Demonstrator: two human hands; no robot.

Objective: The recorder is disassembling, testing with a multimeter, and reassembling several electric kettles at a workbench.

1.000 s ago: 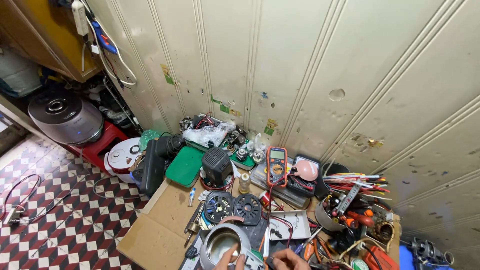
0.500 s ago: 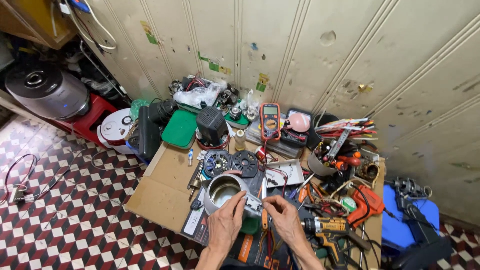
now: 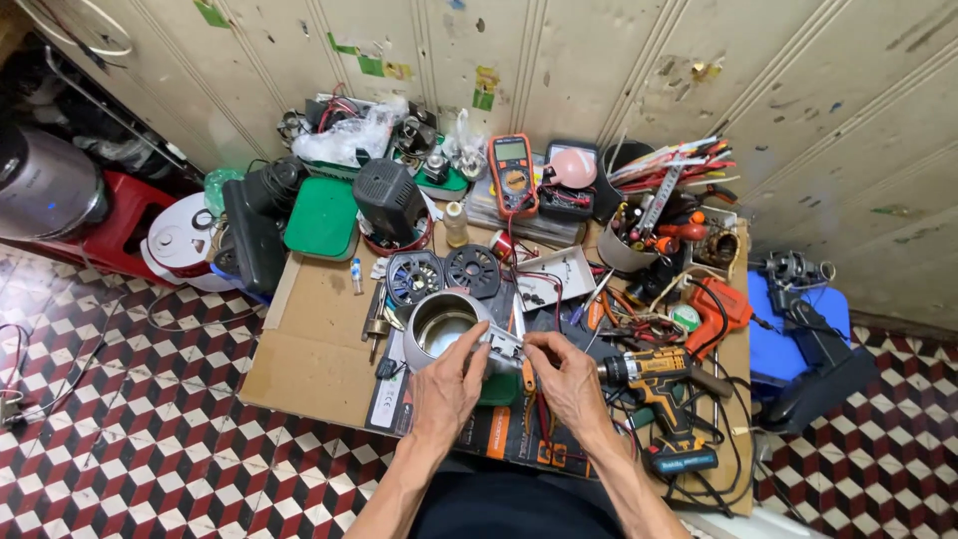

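My left hand (image 3: 447, 391) grips the near side of a round metal housing (image 3: 439, 321), open at the top, that rests on the work mat. My right hand (image 3: 565, 379) pinches a small silver part (image 3: 504, 346) at the housing's right rim, fingers closed on it. Just behind the housing lie two black slotted fan covers (image 3: 442, 272). A yellow and black cordless drill (image 3: 654, 384) lies directly right of my right hand. An orange multimeter (image 3: 512, 172) stands further back.
A cardboard sheet (image 3: 309, 339) covers the low table's left part. Behind it stand a green box (image 3: 321, 217), a black motor (image 3: 387, 197), a cup of tools (image 3: 639, 235) and a white tray (image 3: 554, 277). An orange tool (image 3: 718, 309) and a blue stool (image 3: 788, 329) sit right. Checkered floor surrounds it.
The view has tilted down and closer to the table. My two hands have come forward and closed on the metal housing and the small part at its rim.
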